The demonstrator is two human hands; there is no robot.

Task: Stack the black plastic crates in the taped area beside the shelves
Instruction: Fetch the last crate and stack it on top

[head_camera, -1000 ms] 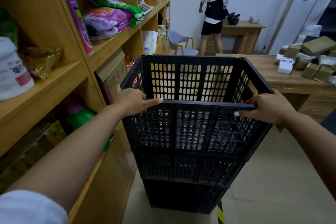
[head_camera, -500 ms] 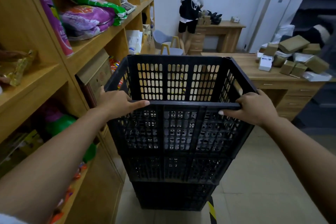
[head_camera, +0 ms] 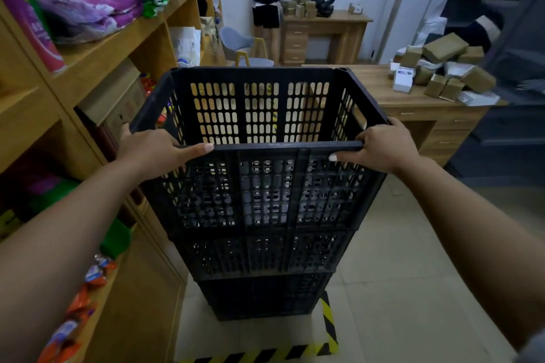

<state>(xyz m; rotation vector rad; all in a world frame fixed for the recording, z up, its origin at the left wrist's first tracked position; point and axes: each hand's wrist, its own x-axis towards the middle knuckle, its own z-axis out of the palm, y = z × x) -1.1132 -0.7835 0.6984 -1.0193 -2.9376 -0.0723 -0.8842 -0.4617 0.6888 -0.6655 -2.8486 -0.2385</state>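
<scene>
Your left hand (head_camera: 153,150) and right hand (head_camera: 383,147) each grip a near corner of the top crate (head_camera: 265,183), thumbs laid along its near rim, fingers wrapped over the side rims. That crate sits on a stack (head_camera: 265,274) of what look like 2 more, standing on the floor inside the striped tape (head_camera: 327,324), just beside the shelves (head_camera: 124,35). The tower is tall and narrow, so the main risk is toppling: if the top crate is not seated squarely on the 1 beneath, letting go could leave it tilted and free to slide off. Pushing on the rim would lever the whole stack, likely toward the shelves, knocking the packets (head_camera: 85,292) on the low shelf, or shoving the base over the tape. I cannot tell whether the far corners are seated.
</scene>
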